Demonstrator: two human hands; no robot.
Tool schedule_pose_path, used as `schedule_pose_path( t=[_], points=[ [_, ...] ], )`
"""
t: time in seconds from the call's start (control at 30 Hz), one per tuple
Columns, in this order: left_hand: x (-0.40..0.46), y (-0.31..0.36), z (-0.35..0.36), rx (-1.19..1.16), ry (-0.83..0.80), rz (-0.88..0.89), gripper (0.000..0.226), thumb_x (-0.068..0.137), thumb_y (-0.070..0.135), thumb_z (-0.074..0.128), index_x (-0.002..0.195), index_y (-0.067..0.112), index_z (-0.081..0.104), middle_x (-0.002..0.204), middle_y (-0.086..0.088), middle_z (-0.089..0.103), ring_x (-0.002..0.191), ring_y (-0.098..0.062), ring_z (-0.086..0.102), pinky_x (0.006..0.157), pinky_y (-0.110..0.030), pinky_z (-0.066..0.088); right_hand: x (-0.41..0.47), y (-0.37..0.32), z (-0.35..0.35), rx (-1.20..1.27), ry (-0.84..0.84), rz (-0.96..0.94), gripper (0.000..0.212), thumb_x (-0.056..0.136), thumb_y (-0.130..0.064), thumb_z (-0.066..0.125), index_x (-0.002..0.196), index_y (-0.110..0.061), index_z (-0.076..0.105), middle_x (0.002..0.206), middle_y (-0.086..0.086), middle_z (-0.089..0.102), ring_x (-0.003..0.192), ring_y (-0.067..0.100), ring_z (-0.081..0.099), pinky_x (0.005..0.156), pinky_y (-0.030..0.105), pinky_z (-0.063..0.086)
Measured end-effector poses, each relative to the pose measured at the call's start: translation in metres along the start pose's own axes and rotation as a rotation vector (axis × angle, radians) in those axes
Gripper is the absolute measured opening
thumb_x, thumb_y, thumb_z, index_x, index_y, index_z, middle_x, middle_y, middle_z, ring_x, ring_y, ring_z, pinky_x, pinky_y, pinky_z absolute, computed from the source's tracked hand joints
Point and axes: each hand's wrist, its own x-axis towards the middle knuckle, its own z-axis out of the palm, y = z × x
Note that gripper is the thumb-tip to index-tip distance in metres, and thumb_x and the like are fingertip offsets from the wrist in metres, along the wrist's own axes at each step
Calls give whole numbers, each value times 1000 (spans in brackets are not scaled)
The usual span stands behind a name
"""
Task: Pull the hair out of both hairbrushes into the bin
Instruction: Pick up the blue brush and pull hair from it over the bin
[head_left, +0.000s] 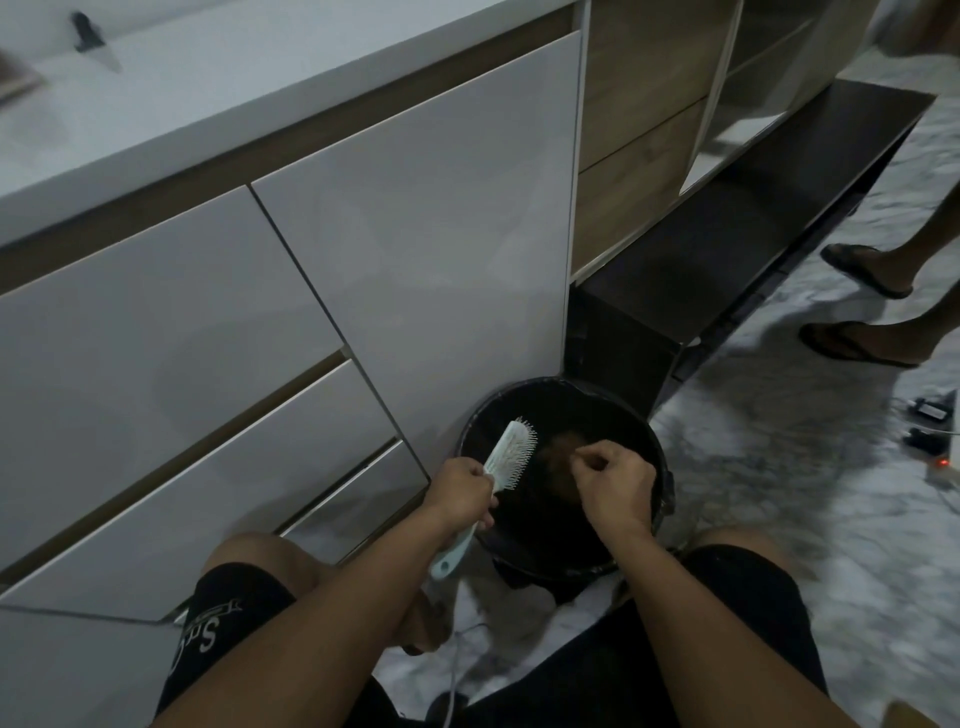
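A pale blue hairbrush (511, 453) with white bristles is held over a round black bin (649, 441) on the floor. My left hand (461, 493) grips the brush by the handle, its head tilted up over the bin's left side. My right hand (613, 486) hovers over the bin's middle with thumb and fingers pinched together; whether a strand of hair is between them is too fine to see. A brownish clump of hair (563, 447) lies inside the bin. Only one hairbrush is in view.
White cabinet doors and drawers (415, 249) stand right behind the bin. A dark low shelf (753, 223) runs to the right. Another person's feet in sandals (857, 306) stand at the far right. A power strip and cables (935, 441) lie on the marble floor.
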Motion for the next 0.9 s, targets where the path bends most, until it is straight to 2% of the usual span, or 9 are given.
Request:
schedule_pose_path(
  t=[0.1, 0.27, 0.37, 0.43, 0.53, 0.63, 0.73, 0.8, 0.9],
  points=[
    [1, 0, -3, 5, 7, 11, 25, 95, 6, 43, 73, 9, 55, 66, -12, 60, 37, -16, 51, 41, -25, 43, 3, 3, -2, 37, 7, 3, 12, 83, -11, 69, 93, -10, 75, 92, 7, 74, 86, 17, 64, 78, 18, 40],
    [-6, 8, -1, 7, -104, 37, 23, 95, 6, 43, 76, 8, 56, 66, -10, 60, 40, -16, 52, 42, -25, 44, -8, 2, 11, 108, -239, -231, 35, 78, -13, 77, 112, -19, 72, 108, -2, 65, 101, 7, 61, 89, 12, 43],
    [-6, 10, 0, 27, -134, 46, 22, 94, 6, 44, 76, 9, 57, 65, -10, 60, 39, -16, 52, 40, -24, 44, -8, 1, 18, 62, -232, -283, 21, 78, -9, 78, 98, -14, 78, 103, 1, 67, 96, 9, 65, 83, -2, 39],
    [-6, 10, -2, 51, -145, 48, 22, 94, 7, 46, 76, 9, 57, 65, -10, 60, 40, -16, 53, 41, -25, 44, -2, -1, 18, 33, -192, -262, 12, 78, -9, 77, 89, -13, 79, 94, 1, 70, 87, 11, 67, 79, 1, 43],
    [-3, 11, -5, 70, -127, 40, 23, 94, 7, 45, 75, 10, 57, 67, -10, 60, 42, -17, 53, 40, -23, 44, 12, -3, 13, -17, -88, -138, 11, 83, -10, 71, 92, -11, 77, 96, 5, 71, 86, 14, 65, 80, 16, 46],
    [1, 14, -5, 78, -87, 27, 24, 93, 5, 44, 73, 10, 56, 68, -11, 59, 43, -18, 52, 40, -23, 44, 25, -5, 8, -21, -12, -80, 14, 86, -12, 67, 97, -10, 76, 102, 9, 70, 92, 18, 64, 80, 14, 40],
    [4, 16, -5, 94, -95, 33, 23, 91, 4, 45, 73, 11, 58, 68, -10, 59, 43, -17, 53, 41, -23, 44, 28, -13, 12, 18, -143, -191, 17, 83, -14, 71, 100, -15, 75, 101, 3, 68, 90, 12, 61, 77, 4, 38],
    [6, 17, -4, 99, -112, 49, 21, 90, 6, 48, 73, 13, 59, 68, -10, 60, 43, -17, 53, 43, -24, 43, 28, -15, 20, 1, -238, -263, 20, 81, -15, 74, 100, -18, 74, 101, 2, 66, 92, 13, 64, 84, 15, 46],
    [9, 16, -4, 118, -87, 61, 16, 89, 7, 52, 77, 12, 61, 65, -8, 60, 40, -15, 51, 40, -22, 42, 40, -17, 24, -31, -251, -213, 13, 83, -11, 71, 93, -17, 75, 98, 4, 69, 88, 15, 66, 84, 22, 50]
  ],
)
